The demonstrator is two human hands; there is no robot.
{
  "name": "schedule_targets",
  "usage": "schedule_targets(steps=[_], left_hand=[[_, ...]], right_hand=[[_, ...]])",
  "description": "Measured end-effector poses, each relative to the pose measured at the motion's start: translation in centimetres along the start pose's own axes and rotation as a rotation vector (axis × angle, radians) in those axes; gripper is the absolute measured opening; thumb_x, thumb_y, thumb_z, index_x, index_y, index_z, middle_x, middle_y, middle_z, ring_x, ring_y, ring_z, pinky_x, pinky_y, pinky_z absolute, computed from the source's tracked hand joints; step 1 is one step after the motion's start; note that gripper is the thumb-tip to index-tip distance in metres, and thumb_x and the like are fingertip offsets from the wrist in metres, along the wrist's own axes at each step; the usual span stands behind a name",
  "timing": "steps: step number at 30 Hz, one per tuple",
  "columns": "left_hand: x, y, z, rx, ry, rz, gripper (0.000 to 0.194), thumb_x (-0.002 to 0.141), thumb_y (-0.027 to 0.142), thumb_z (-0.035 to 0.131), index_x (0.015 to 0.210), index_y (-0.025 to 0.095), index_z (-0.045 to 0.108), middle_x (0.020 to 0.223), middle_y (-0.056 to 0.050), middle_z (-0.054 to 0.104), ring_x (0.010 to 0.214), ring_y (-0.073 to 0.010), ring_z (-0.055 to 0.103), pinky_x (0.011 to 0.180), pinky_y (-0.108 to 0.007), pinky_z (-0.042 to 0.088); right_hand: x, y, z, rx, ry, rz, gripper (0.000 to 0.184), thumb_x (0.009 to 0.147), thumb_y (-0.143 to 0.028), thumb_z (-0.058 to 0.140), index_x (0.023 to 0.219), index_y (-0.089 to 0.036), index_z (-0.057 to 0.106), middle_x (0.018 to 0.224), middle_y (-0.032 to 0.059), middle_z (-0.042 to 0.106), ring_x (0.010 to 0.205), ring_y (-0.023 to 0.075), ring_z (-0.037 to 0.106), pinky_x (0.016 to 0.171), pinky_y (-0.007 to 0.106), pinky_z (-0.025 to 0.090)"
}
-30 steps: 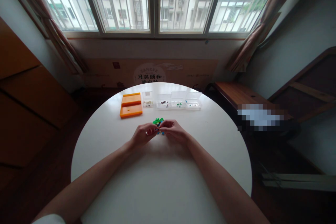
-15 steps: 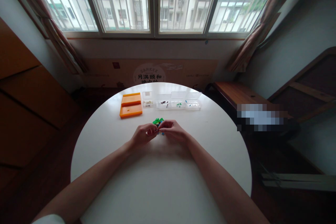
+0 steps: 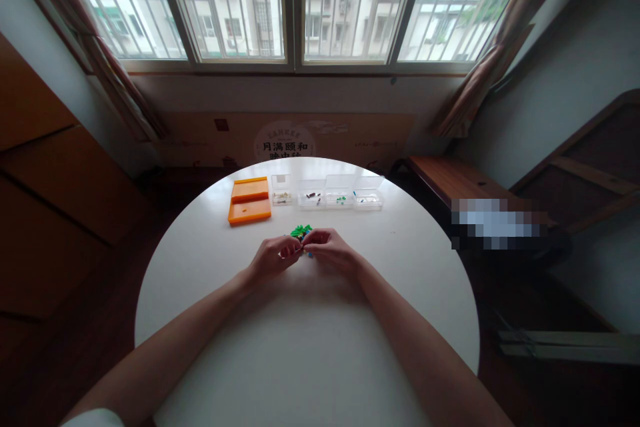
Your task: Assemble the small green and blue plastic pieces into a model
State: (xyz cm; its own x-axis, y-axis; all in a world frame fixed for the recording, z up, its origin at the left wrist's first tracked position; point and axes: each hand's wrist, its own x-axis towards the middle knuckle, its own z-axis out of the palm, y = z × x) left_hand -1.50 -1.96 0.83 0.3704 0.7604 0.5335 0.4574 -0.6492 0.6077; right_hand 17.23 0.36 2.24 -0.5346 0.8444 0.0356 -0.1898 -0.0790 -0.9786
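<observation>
Both hands meet near the middle of the white round table, around a small building-brick model [image 3: 301, 231] with bright green pieces on top and dark and blue bits below. My left hand [image 3: 274, 257] is closed, its thumb and fingertips pinched at the model's near left side. From the right, my right hand [image 3: 327, 247] is closed too, its fingertips pinching at the same model. The lower part of the model is mostly hidden by the fingers, and any tiny piece between the fingertips is too small to make out.
Behind the hands, an orange tray [image 3: 250, 216] with one small piece stands on the table [image 3: 295, 347]. To its right are several clear lidded boxes [image 3: 313, 202] holding small cream, dark, green and blue pieces. A wooden bench [image 3: 450, 170] stands beyond the right edge.
</observation>
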Motion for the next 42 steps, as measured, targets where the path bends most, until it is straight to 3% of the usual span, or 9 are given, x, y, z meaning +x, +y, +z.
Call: schedule_targets(steps=[42], left_hand=[[0.01,0.15,-0.07,-0.011,-0.014,0.002,0.016,0.080,0.029,0.057,0.077,0.014,0.061,0.061,-0.002,0.061,0.051,-0.0083,0.053,0.051,-0.018,0.045]], right_hand=[[0.15,0.50,-0.18,0.020,-0.007,-0.012,0.028,0.058,-0.030,0.077,0.078,-0.013,0.069,0.072,0.0030,0.065,0.061,0.0111,0.055,0.059,0.025,0.040]])
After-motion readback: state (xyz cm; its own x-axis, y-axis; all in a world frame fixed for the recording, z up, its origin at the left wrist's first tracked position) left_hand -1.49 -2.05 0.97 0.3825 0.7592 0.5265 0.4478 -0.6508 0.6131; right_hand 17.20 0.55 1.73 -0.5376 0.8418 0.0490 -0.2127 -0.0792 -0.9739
